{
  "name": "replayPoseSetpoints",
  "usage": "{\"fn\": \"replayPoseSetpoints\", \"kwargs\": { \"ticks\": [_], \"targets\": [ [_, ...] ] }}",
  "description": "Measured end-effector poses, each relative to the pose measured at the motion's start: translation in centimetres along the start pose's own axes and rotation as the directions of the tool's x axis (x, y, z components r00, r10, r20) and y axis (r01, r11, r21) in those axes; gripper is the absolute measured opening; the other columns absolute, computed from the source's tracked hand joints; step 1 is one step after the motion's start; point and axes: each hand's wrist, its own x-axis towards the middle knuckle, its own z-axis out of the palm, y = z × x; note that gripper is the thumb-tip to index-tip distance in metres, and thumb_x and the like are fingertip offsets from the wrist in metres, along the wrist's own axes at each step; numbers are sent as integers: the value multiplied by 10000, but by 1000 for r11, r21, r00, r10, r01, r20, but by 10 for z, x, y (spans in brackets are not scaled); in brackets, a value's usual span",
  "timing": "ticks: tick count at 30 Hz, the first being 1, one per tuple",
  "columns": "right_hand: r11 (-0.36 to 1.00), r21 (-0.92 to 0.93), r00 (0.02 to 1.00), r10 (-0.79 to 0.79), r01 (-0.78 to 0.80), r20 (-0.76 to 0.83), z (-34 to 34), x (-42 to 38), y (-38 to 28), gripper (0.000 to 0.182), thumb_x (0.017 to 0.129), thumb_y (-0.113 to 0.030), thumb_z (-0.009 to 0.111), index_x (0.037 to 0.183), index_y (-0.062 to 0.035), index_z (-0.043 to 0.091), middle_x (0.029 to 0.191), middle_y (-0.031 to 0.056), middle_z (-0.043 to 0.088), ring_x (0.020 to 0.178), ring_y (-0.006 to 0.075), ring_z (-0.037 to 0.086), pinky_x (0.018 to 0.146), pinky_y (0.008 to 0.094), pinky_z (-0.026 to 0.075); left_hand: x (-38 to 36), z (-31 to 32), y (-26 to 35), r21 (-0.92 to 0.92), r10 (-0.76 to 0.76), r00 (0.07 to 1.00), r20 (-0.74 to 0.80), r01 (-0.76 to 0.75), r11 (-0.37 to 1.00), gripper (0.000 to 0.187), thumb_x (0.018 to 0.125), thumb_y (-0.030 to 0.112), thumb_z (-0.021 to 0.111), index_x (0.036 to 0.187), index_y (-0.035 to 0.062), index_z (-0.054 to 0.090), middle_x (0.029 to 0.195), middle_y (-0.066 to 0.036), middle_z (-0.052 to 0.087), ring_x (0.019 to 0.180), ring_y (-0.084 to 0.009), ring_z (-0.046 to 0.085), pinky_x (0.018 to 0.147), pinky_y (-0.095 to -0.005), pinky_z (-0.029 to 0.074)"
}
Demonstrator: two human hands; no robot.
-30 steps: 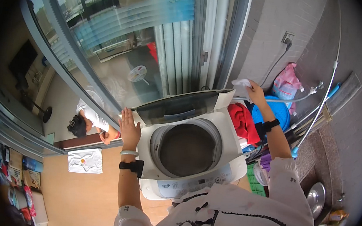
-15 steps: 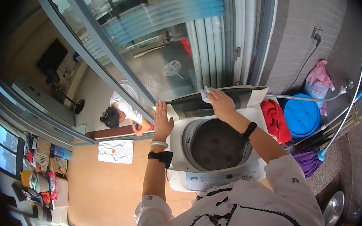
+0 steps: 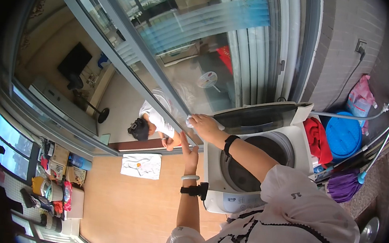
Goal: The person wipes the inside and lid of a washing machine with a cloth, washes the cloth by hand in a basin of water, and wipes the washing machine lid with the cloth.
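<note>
A top-loading washing machine [image 3: 212, 177] stands before me with its lid [image 3: 256, 119] raised, so the drum [image 3: 248, 171] shows. My right hand [image 3: 207, 127] is closed on a white cloth [image 3: 190, 120], at the left end of the lid close to the sliding door's frame [image 3: 156, 78]. Part of the cloth sticks out behind the fingers. Just below it, my left hand [image 3: 189, 156] has its fingers stretched out beside the machine's left corner, holding nothing.
Another person [image 3: 155, 117] is low down behind the glass door. A white mat [image 3: 141, 165] lies on the floor at left. Right of the machine are a red cloth [image 3: 316, 141], a blue-lidded bucket [image 3: 343, 136] and a purple mop [image 3: 344, 185]. Boxes and clutter [image 3: 60, 174] line the far left.
My right hand has slid left along the lid with the cloth, from its middle to its left end. My left hand has come off the machine's back left corner. The whole view has turned left.
</note>
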Motion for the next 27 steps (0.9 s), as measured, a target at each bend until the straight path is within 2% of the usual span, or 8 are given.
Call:
{"fn": "replayPoseSetpoints", "kwargs": {
  "ticks": [2,5,8,10,16,20,23,27],
  "targets": [
    [999,41,998,-6,3,63,5,8,-1,295,779,-125,507,1059,-40,545,1115,101,557,984,246,567,865,350,440,-6,-8,3,26,-20,1000,2,20,999,825,695,-135,468,1416,0,90,1477,-165,138,1358,-269,162,1084,-342,139],
    [990,-87,984,-93,107,151,10,10,4,336,755,-104,534,1088,-62,544,1140,89,546,962,253,572,836,351,451,-12,-16,12,24,-31,999,-7,31,999,811,722,-124,487,1418,9,92,1475,-166,142,1357,-263,159,1083,-343,145],
    [979,65,969,-200,192,145,-8,0,16,369,730,-63,551,1098,-65,547,1148,74,541,987,242,569,849,346,458,-13,-25,18,34,-42,999,-14,42,999,795,757,-111,504,1422,28,91,1477,-163,131,1363,-259,140,1086,-346,141],
    [964,110,970,-240,243,-46,-23,-12,23,323,759,-81,539,1080,-67,568,1113,74,567,1026,215,560,855,325,463,-14,-29,14,-12,-58,998,-39,58,998,799,757,-118,505,1424,40,93,1480,-158,118,1365,-258,138,1091,-354,135],
    [990,13,990,-139,139,7,-75,-77,75,409,744,-31,515,1151,-71,544,1204,85,540,1123,225,509,941,323,423,0,-14,12,-37,-152,988,-29,151,988,731,787,-78,490,1412,21,122,1469,-156,159,1361,-258,158,1090,-367,153],
    [994,-92,997,-57,61,48,-118,-119,104,422,738,-5,501,1154,-59,546,1219,97,531,1133,232,500,971,334,401,22,15,13,-230,-290,957,9,284,931,679,834,36,530,1396,-8,151,1450,-167,199,1349,-265,188,1077,-365,192],
    [993,-117,998,40,-34,53,-148,-146,124,439,729,17,490,1159,-50,541,1222,107,528,1142,238,493,979,343,393,32,29,-5,-296,-524,851,21,506,810,765,818,247,618,1395,26,165,1429,-162,216,1328,-285,203,1065,-408,181],
    [983,-109,984,156,-146,86,-175,-169,143,466,712,51,476,1164,-42,537,1226,125,520,1149,268,480,988,363,383,17,54,-29,-454,-682,703,199,683,572,780,778,338,662,1358,36,236,1387,-142,256,1317,-335,183,1038,-510,194]
  ]
}}
